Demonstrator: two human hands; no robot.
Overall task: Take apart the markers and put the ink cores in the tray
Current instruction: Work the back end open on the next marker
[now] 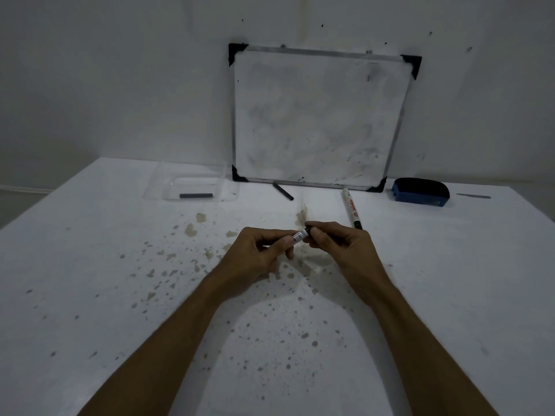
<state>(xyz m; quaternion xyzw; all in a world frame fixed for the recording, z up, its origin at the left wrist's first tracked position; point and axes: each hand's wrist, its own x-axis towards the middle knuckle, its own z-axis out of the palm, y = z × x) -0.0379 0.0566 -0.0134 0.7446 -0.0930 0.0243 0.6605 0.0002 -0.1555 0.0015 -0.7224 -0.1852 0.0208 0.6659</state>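
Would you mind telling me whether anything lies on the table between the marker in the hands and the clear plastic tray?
Nothing visible does. The white marker, held by the left hand and right hand, has only bare, stained white table between it and the clear plastic tray far left. The short black stick lies right of that path.

Dim, cool, bluish light is filling the whole view; nothing is shining brightly and no lamp is showing. My forearms are casting soft, broad shadows onto the table [90, 265] beneath them, darkest between my wrists. The corners are falling off into grey, and the table edges are bowing outward from the wide lens. The clear tray [192, 183] is almost melting into the pale surface, its rim barely catching any light. Fine detail is looking smeared and soft, and the whiteboard [318, 115] is giving off no glare.
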